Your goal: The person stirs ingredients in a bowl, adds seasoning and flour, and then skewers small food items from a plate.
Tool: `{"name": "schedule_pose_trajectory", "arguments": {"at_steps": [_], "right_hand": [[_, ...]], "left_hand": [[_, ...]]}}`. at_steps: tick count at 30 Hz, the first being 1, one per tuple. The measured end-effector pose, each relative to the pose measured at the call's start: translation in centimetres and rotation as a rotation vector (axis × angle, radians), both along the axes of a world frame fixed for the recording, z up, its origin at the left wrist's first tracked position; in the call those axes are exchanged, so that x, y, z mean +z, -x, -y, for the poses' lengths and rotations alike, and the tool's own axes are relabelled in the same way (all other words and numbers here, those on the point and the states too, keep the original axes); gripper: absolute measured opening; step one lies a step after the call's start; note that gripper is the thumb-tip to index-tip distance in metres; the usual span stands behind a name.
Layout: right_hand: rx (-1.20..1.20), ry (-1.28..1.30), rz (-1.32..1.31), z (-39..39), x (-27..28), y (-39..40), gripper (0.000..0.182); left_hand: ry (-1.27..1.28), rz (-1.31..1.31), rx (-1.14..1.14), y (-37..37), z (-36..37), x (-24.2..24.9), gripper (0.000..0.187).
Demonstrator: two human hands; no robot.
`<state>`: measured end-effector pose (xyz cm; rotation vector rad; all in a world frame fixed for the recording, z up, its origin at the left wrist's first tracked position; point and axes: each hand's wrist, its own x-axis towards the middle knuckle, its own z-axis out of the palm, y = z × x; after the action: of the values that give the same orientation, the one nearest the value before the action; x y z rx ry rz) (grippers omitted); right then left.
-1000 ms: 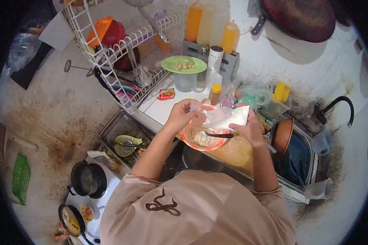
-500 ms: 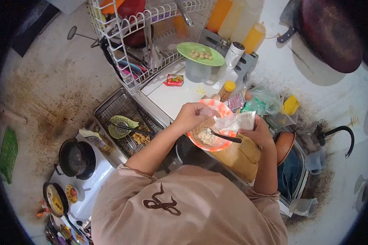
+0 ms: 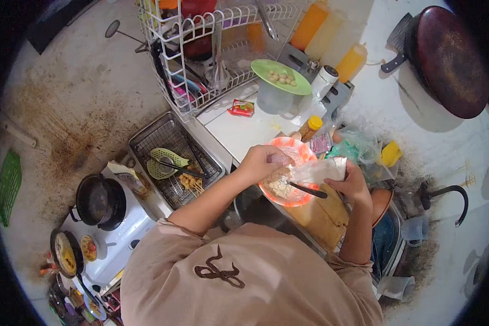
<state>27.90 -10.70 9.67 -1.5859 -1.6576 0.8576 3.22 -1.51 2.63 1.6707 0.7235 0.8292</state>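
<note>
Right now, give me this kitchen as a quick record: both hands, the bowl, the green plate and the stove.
Left hand: at the left side of the bowl, fingers bent; grip unclear
Right hand: holding a white bag
Bowl: orange and white, with pale mixture and a dark-handled utensil
Green plate: bearing small round pale pieces, atop a translucent container
Stove: dark pot on top

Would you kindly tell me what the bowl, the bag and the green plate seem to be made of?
Bowl: probably smooth plastic, judging by its orange and white mottling. Bag: likely thin plastic film, wrinkled and translucent. Green plate: perhaps satin plastic, from its even, bright colour.
</note>
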Motion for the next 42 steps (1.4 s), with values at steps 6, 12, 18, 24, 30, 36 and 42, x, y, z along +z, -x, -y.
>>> {"name": "schedule_pose_trajectory", "arguments": {"at_steps": [6,12,18,24,30,36,42], "right_hand": [[-0.022,0.021,0.005,-0.1,1.6,1.2,0.038],[0.069,-0.057,0.05,-0.5,0.7,0.1,0.035],[0.05,0.089,0.077,-0.5,1.2,-0.1,0.038],[0.083,0.026,0.026,-0.8,0.8,-0.1,0.04],[0.092,0.017,0.082,-1.2,0.4,-0.6,0.042],[0.072,0.104,0.014,-1.4,1.0,0.2,0.043],[0.063,0.189,-0.104,-1.2,2.0,1.3,0.045]], "left_hand": [[-0.067,-0.065,0.048,0.4,0.6,1.2,0.012],[-0.088,-0.066,0.062,0.4,1.3,1.6,0.015],[-0.09,-0.075,0.07,0.5,1.5,1.7,0.017],[-0.101,-0.089,0.082,0.3,1.6,1.6,0.017],[-0.124,-0.078,0.093,0.1,1.2,0.6,0.016],[-0.113,-0.092,0.113,0.5,1.4,1.5,0.015],[-0.114,-0.098,0.133,0.8,1.2,1.2,0.014]]}}
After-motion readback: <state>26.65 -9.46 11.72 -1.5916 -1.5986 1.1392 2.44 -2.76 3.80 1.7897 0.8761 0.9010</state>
